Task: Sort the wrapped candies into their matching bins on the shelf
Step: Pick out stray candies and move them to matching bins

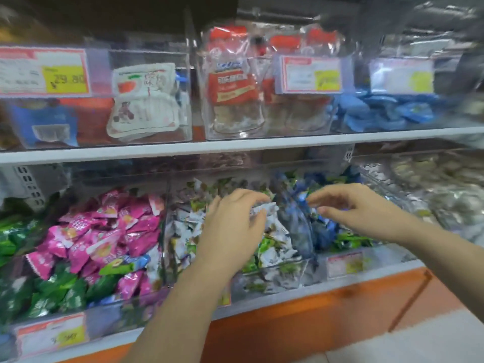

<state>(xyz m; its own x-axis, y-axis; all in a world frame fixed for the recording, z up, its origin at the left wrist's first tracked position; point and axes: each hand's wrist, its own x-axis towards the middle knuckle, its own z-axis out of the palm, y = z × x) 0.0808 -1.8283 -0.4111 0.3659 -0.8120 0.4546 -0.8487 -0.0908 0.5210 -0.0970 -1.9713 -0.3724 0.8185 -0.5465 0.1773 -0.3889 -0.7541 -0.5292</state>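
To the left of the clear plastic middle bin (272,280), a heap of pink foil-wrapped candies (110,226) is lying on top of dark green foil-wrapped candies (52,292) in the neighbouring bin. Inside the middle bin, white-and-green wrapped candies (183,231) are piling up, and the person's left hand (233,221) is hovering over them. Its fingers and thumb are curling in and pinching a small white wrapped candy (263,208) just above the pile, near the bin's right wall.

Just right of that wall, the right hand (351,203) is reaching over a mix of blue wrapped candies (324,231). Its fingers are bending, with the thumb a little apart from them. The blur is hiding whether anything is between the tips. Further right of the middle bin, pale silver wrapped candies (450,195) are filling another bin.

The step in hand seems to be picking strays. The white candy is probably going into, or coming out of, the middle bin. Next, the left hand needs to match its wrapper to a pile and let go over it. The right hand needs a clean pinch on a single misplaced piece.
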